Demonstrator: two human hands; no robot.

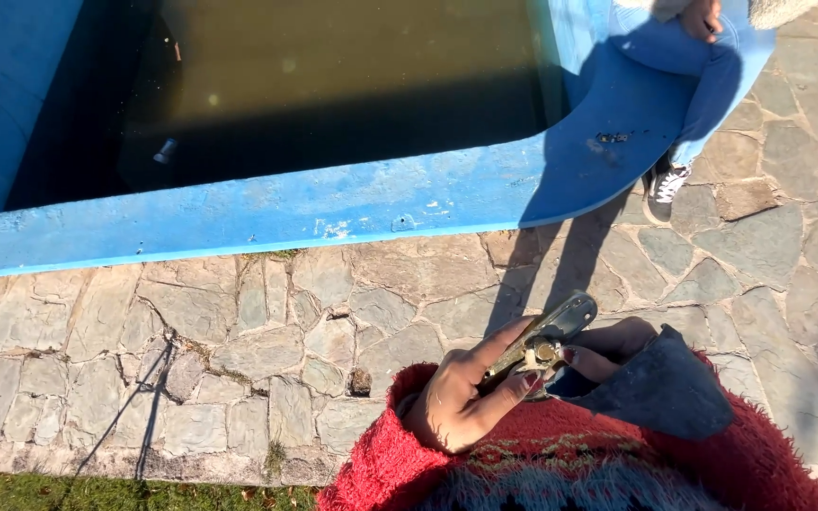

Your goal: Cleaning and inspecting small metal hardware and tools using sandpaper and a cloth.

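1. Head view, nearest the lower edge: a fuzzy red sweater sleeve (pixel 523 454) with a patterned band covers both forearms, and a grey cuff (pixel 660 388) lies over the right wrist.
2. Left hand (pixel 456 393) is curled closed, thumb and fingers pinching the lower end of a small metal tool (pixel 546 336), brass-coloured at its pivot with a grey flat arm.
3. Right hand (pixel 608 345) is mostly hidden by the cuff; its fingertips touch the tool at the pivot, partly closed, though how firm the grip is I cannot tell.
4. Tool's long axis runs from lower left to upper right, its free grey tip pointing away from the body. Both hands meet at its near end, the left one holding more of it.
5. Beneath lies stone paving (pixel 267 331), with grass at the bottom left corner.
6. Farther off, a blue pool rim (pixel 239 213) borders dark water (pixel 333 76).
7. Farthest, at the rim's right corner, another person's blue trouser leg (pixel 684 57) and sneaker (pixel 665 185).
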